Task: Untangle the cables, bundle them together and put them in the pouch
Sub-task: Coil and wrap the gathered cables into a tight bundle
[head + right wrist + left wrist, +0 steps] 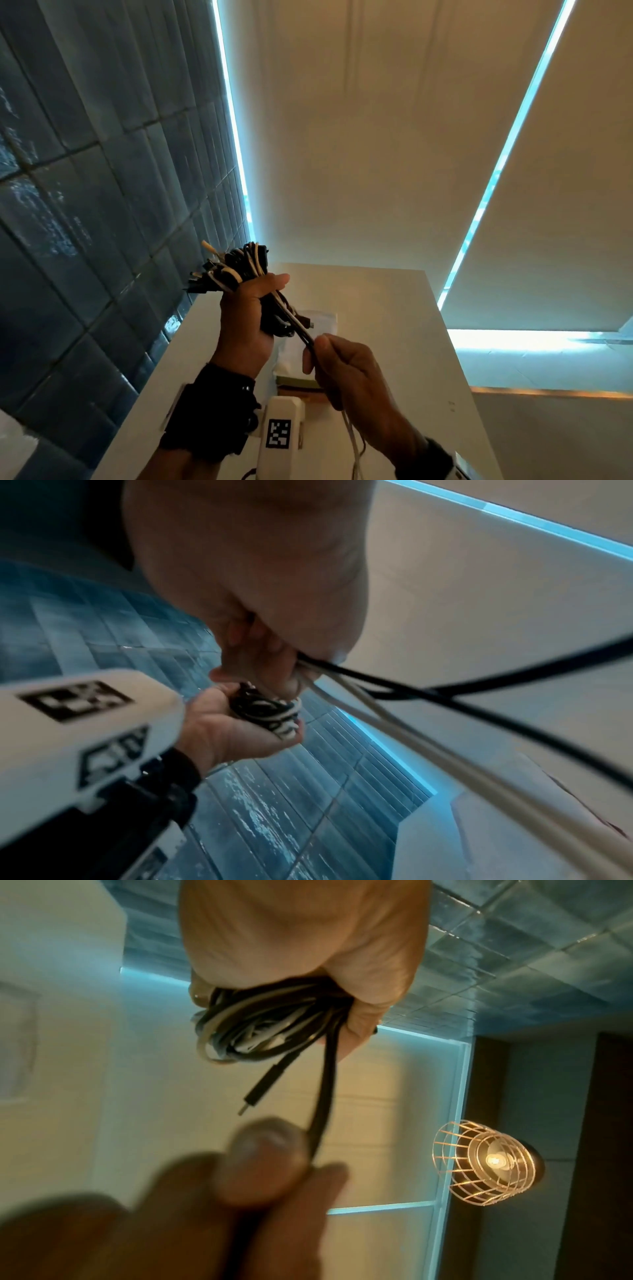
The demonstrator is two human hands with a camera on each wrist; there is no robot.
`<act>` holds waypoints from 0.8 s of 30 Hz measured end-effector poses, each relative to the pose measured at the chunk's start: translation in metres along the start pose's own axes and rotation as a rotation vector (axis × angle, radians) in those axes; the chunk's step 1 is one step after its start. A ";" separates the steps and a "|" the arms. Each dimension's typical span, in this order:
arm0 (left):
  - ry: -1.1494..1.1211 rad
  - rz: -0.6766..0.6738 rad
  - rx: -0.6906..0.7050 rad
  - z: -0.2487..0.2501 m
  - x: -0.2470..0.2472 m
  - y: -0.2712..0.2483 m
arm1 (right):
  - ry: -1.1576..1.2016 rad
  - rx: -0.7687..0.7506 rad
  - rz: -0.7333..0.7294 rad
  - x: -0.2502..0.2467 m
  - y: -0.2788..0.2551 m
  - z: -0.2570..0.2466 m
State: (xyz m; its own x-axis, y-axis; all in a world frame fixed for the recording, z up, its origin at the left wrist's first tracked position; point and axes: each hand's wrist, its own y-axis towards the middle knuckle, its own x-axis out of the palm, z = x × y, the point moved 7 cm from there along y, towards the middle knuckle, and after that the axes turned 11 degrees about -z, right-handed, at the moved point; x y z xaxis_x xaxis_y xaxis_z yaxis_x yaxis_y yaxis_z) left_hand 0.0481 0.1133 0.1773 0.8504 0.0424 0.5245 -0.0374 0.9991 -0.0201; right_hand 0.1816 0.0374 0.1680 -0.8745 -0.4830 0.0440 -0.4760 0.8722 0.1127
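White and pale, a flat pouch (317, 329) lies on the white table (394, 335) just behind the two hands; whether anything is in it cannot be told, as the hands cover most of it. It rests on a stack of something tan and green, partly hidden.

The cable bundle (239, 270) is a mix of black and white cords, coiled into a tight bunch with several plug ends sticking out at the top. The left hand (246, 318) holds it upright above the table, fingers wrapped around its middle. From the bundle a few loose strands (298, 325), black and white, run down to the right hand (349, 370), which pinches them between thumb and fingers; their tails hang below it. In the left wrist view one black plug end (260, 1088) dangles free.

Two hands, one bundle, one pouch; the cords are too many and too tangled to count.
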 end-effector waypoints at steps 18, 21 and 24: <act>-0.355 -0.471 -0.145 0.006 0.042 -0.021 | -0.200 0.177 -0.420 -0.030 -0.010 0.058; -0.321 -0.538 -0.234 0.000 0.044 -0.030 | -0.416 0.243 -0.407 -0.058 -0.011 0.056; -0.246 -0.579 -0.321 -0.013 0.048 -0.041 | -0.711 0.217 -0.365 -0.076 0.002 0.033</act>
State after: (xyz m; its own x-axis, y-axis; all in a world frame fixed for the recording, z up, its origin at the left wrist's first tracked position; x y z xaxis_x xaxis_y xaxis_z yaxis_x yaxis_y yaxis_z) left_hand 0.0970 0.0744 0.1921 0.5419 -0.4604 0.7031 0.5743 0.8137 0.0902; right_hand 0.2441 0.0786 0.1319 -0.4764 -0.6382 -0.6048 -0.6853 0.7005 -0.1993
